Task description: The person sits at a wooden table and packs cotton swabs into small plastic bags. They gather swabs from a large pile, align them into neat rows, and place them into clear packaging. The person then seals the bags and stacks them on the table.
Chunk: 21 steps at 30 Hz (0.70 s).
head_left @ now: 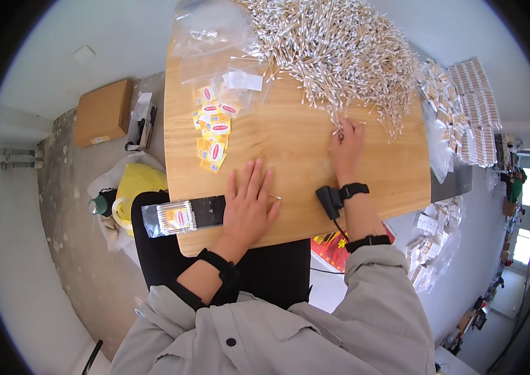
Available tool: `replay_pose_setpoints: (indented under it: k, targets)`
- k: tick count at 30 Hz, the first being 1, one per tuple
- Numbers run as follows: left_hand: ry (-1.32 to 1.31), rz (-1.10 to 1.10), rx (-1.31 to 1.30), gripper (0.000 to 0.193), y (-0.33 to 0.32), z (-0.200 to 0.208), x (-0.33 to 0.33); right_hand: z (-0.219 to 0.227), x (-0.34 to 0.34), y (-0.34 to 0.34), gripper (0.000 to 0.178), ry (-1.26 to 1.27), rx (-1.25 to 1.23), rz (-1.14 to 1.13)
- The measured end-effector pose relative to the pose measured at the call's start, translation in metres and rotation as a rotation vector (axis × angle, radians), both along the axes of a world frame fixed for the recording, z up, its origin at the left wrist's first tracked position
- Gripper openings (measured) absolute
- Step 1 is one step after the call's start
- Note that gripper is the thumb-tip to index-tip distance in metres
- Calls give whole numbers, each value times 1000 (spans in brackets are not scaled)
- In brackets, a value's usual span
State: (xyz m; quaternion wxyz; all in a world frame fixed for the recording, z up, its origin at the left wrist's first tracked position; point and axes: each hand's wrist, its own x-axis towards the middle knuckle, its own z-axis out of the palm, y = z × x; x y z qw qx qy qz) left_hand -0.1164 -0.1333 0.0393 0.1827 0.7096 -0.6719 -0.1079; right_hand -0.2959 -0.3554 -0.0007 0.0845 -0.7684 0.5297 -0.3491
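The left hand point(249, 205) lay flat on the desk point(290, 150), palm down, its fingers slightly apart. Just to its right, near the thumb, was a single swab point(275, 197). Under or against its left side ran a dark flat strip point(208, 211), and at that strip's far end from the hand was a clear packet point(176, 217) holding a row of swabs and a yellow-and-white card.

The right hand point(347, 150) was at the near fringe of a big heap of cotton swabs point(333, 50), which spread out beyond it. Its fingers were bent in at a few swabs there; whether they pinched any, I could not tell. A black device point(329, 201) was strapped at its wrist, on the side toward the left hand.

Beyond the left hand and a little to its left were yellow-and-white cards point(216, 128), partly overlapping, with clear plastic bags point(208, 31) farther out.
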Motion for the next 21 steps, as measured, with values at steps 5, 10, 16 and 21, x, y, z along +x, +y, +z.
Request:
replay_pose_setpoints:
  k: [5, 10, 16, 21]
  targets:
    - [-4, -14, -47, 68, 0, 0, 1, 14, 34, 61, 31, -118, 63, 122]
    - [42, 22, -103, 76, 4, -4, 3, 22, 65, 104, 32, -180, 171, 342]
    - [53, 73, -107, 80, 5, -3, 1, 20, 67, 117, 27, -292, 171, 552]
    - [4, 46, -61, 76, 6, -4, 1, 34, 64, 115, 23, -226, 148, 294]
